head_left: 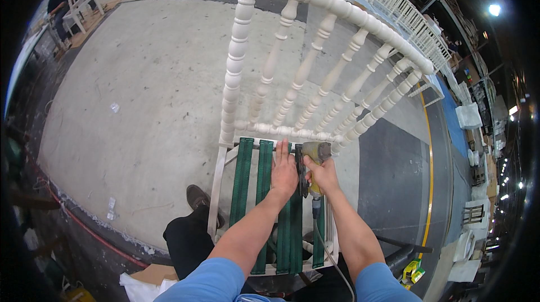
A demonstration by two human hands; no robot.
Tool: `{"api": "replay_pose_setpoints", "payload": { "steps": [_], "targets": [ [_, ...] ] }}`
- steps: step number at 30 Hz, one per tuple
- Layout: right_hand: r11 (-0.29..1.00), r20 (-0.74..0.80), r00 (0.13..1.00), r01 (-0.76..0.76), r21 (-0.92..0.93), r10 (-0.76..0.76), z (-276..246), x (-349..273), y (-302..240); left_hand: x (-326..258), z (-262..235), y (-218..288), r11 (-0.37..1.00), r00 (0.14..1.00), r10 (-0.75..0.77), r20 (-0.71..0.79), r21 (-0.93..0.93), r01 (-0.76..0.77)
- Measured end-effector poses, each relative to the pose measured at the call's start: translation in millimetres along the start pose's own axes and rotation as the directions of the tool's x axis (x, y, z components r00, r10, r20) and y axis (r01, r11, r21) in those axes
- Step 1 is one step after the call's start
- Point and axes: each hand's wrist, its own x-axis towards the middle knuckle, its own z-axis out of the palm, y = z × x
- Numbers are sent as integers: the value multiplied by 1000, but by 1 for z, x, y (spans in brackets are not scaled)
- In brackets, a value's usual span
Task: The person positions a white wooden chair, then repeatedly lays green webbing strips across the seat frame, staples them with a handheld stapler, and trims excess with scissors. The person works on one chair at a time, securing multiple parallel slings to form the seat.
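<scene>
A white chair with turned spindles in its back stands in front of me. Several green webbing straps run front to back across its seat frame. My left hand lies on a strap near the rear rail, fingers stretched out and flat. Just right of it, my right hand grips a yellow and black staple gun by its handle. The tool's nose is at the rear of the seat beside my left fingers; its exact contact point is hidden. An air hose hangs from the handle's base.
My shoe rests on the concrete floor left of the seat. Rows of white chairs stand at the far right. A seated person is at the far left by another chair. Yellow-green boxes lie at lower right.
</scene>
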Motion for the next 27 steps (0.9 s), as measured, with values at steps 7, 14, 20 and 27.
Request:
{"api": "replay_pose_setpoints", "payload": {
  "steps": [7, 14, 20, 27],
  "targets": [
    [1000, -16, 1000, 22, -6, -22, -2, -2, -2, -1, 1, -2, 997, 995, 66, -76, 55, -61],
    [999, -53, 998, -42, -25, 40, -9, 2, -4, 0, 3, -2, 993, 993, 82, -85, 89, -75],
    [995, -95, 991, -97, -22, 95, -12, -1, -7, -3, 1, 0, 995, 997, 57, -49, 87, -52],
    [937, -181, 964, -128, 324, 195, -90, -89, -18, -1, -9, 8, 998, 997, 52, -59, 25, -51]
  ]
}}
